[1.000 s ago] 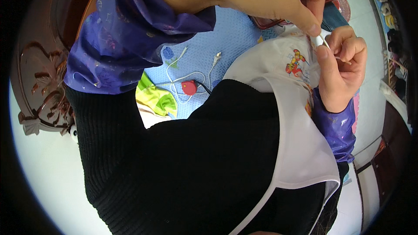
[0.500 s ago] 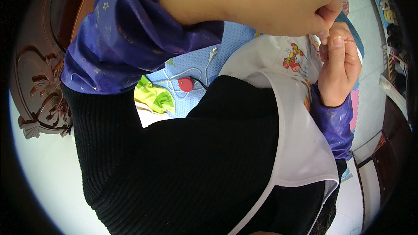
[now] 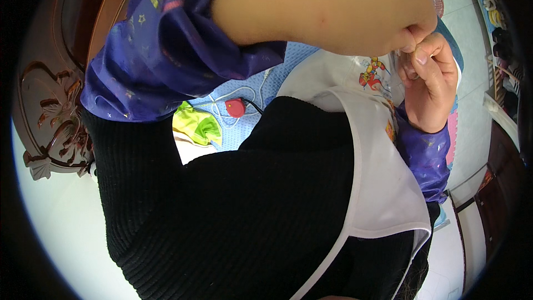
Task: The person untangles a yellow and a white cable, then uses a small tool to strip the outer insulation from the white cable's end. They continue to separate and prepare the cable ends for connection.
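My left hand (image 3: 413, 25) reaches across the upper part of the view, its thumb and fingers pinched together at the right. Below it, my right hand (image 3: 432, 80) points upward with its thumb pressed against the bent fingers. Their fingertips meet or nearly meet; whatever lies between them is too small to make out. Purple printed sleeve covers (image 3: 161, 61) wrap both forearms. A white apron (image 3: 383, 183) lies over my black ribbed sweater. Close to the hands, white cloth with a colourful cartoon print (image 3: 373, 75) is spread, partly hidden by my left hand.
A blue textured cover (image 3: 230, 133) bears a red round device (image 3: 235, 108), a white cable (image 3: 219, 112) and yellow-green cloth (image 3: 194, 122). Carved dark wood furniture (image 3: 53, 116) stands at left. Shelves of small items (image 3: 502, 50) line the far right, beyond pale floor tiles (image 3: 472, 78).
My left forearm and hand have shifted slightly down and right. My right thumb has tilted toward the left hand's fingertips, and the right fingers have changed their curl.
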A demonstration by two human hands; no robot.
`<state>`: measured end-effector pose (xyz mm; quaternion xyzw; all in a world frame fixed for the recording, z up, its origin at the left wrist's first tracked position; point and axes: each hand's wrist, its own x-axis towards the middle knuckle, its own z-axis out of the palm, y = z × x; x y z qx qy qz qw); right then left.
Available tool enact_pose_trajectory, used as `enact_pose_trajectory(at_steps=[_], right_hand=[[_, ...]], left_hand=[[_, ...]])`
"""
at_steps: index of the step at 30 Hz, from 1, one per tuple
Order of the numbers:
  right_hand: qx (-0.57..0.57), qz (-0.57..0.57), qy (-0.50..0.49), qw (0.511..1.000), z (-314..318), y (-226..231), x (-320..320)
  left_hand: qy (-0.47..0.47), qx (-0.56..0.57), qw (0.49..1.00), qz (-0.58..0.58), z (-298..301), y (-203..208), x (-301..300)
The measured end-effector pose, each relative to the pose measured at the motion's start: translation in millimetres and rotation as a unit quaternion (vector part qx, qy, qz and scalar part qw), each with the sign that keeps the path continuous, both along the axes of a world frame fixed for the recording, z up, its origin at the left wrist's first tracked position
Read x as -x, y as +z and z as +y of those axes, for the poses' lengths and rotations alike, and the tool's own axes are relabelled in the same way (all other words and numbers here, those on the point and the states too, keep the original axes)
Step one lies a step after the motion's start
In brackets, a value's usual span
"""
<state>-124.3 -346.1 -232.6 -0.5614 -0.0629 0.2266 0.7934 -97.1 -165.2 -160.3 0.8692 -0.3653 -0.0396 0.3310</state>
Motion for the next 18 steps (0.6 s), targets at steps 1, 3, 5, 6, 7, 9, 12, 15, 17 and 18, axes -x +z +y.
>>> enact_pose_trajectory(at_steps=[1,3,5,6,7,9,12,15,17,18], right_hand=[[-0.012,0.031,0.012,0.999,-1.0,-0.2,-0.6],[-0.015,0.070,0.023,0.997,-2.3,-0.3,-0.9],[0.003,0.086,0.025,0.996,-3.6,-0.4,-0.6],[0.005,0.083,0.023,0.996,-3.2,-1.0,-0.5],[0.007,0.079,0.022,0.997,-2.6,-2.0,-0.7],[0.003,0.093,0.010,0.996,0.0,-1.9,-1.0],[-0.007,0.113,-0.006,0.994,4.3,-0.4,-2.3],[0.007,0.066,0.008,0.998,-0.8,-4.5,-4.4],[0.028,0.032,0.011,0.999,-2.0,-5.2,-3.8],[0.014,0.044,0.010,0.999,-1.6,-4.7,-3.5]], left_hand=[[-0.027,-0.002,0.999,-0.019,2.9,-11.7,-6.6],[-0.050,0.005,0.996,-0.073,2.8,-21.5,-7.8],[-0.043,0.016,0.991,-0.122,1.2,-24.5,-6.1],[-0.041,0.022,0.990,-0.135,1.2,-25.3,-6.3],[-0.038,0.023,0.991,-0.124,1.4,-24.8,-6.5],[-0.037,-0.006,0.990,-0.134,2.1,-21.7,-6.0],[-0.041,-0.055,0.987,-0.148,4.7,-17.6,-5.3],[-0.069,-0.048,0.995,-0.053,10.0,-15.6,-9.6],[-0.100,-0.058,0.993,0.000,15.2,-7.9,-14.4],[-0.108,-0.058,0.992,0.016,16.9,-6.6,-15.4]])
